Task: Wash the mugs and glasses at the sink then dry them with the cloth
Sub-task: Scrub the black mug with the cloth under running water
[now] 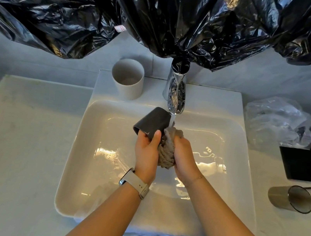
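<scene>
We hold the dark mug (pixel 153 122) tilted over the sink (pixel 73 166), its mouth turned down and to the left, its base just beside the water stream (pixel 172 119) from the tap (pixel 175 88). Our left hand (pixel 147 153) grips the mug's wall, thumb curled over it. Our right hand (pixel 182 156) squeezes a bunched grey cloth (pixel 166 152) pressed against the mug's side; the water falls on the cloth's top. Whether the cloth reaches inside the mug we cannot tell from here.

A white mug (pixel 127 77) stands upright on the sink's back ledge, left of the tap. A smoky glass (pixel 290 197) lies on its side on the table (pixel 15 136) to the right, well apart from our hands.

The wet glazed mug could slip from our one-handed grip and strike the sink if the rubbing pushes too hard. The glass on its side could roll if we bump it.
</scene>
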Motion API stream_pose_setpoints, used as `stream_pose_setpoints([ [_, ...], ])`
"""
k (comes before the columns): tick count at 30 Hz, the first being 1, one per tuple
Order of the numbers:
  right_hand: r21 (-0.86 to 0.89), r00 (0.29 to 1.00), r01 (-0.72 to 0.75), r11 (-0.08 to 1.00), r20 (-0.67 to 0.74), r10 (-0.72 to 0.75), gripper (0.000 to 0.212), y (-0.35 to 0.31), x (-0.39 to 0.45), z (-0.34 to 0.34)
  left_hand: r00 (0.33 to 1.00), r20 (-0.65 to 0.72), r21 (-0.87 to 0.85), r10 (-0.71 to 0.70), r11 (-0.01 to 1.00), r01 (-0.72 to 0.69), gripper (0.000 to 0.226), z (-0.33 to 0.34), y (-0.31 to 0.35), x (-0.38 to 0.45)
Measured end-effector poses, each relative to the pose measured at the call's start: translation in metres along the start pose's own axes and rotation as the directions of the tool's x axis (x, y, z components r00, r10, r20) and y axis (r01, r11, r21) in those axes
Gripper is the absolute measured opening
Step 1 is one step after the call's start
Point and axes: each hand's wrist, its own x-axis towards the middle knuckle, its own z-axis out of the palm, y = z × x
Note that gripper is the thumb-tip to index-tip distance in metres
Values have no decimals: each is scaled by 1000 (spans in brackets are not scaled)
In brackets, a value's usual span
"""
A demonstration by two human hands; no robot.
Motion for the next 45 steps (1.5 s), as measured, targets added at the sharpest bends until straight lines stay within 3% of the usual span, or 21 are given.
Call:
stream_pose_setpoints([
  [2, -158, 997, 64, 985, 44, -57, 23, -1, 0, -4, 999, -42, -2, -11, 1000, 10, 28, -1, 0, 1],
  [6, -219, 963, 187, 958, 231, -136, 15, 3, -3, -11, 990, -110, -93, -94, 992, 84, 22, 2, 10, 9],
  [11, -203, 945, 306, 930, 182, -271, 19, 9, -6, -8, 968, -64, -243, -244, 944, 222, 15, -1, 17, 11],
  [14, -107, 973, 220, 970, 89, -211, 11, 11, -7, -5, 968, -46, -278, -247, 934, 225, 14, -3, 17, 5],
  [18, 158, 992, -103, 982, 84, 90, 31, -1, -6, 1, 988, -22, -213, -154, 966, 146, 20, -3, 14, -4],
  [22, 90, 988, -78, 993, 140, 65, 41, -11, -5, -6, 986, 70, -123, -151, 980, 158, 27, -4, 27, -9],
  [25, 202, 979, -137, 970, 174, 102, 41, -15, -7, -13, 932, 289, 157, -220, 971, 180, 19, -22, 49, -6],
  [27, 410, 953, -264, 873, 248, 172, 28, -20, -6, -22, 897, 357, 383, -260, 917, 113, 15, -43, 65, 0],
  [29, 540, 915, -397, 742, 299, 272, 27, -25, -6, -33, 936, 314, 513, -159, 858, -26, 16, -63, 73, 12],
  [32, 604, 857, -511, 612, 301, 419, 21, -27, -10, -46, 938, 345, 728, -32, 640, -246, 48, -77, 65, 29],
  [35, 588, 794, -602, 540, 374, 479, 20, -28, -13, -52, 835, 549, 683, -32, 593, -427, 91, -69, 43, 40],
  [37, 545, 756, -653, 526, 423, 500, 23, -27, -12, -56, 740, 670, 577, 61, 585, -570, 106, -58, 31, 47],
  [39, 505, 731, -681, 530, 435, 526, 26, -26, -10, -60, 692, 715, 525, 101, 575, -627, 109, -52, 23, 54],
  [42, 430, 709, -706, 563, 432, 558, 29, -27, -5, -69, 685, 722, 527, 93, 568, -632, 102, -51, 16, 59],
  [45, 329, 693, -717, 614, 424, 583, 35, -30, 1, -72, 723, 685, 569, 93, 550, -611, 95, -50, 12, 56],
])
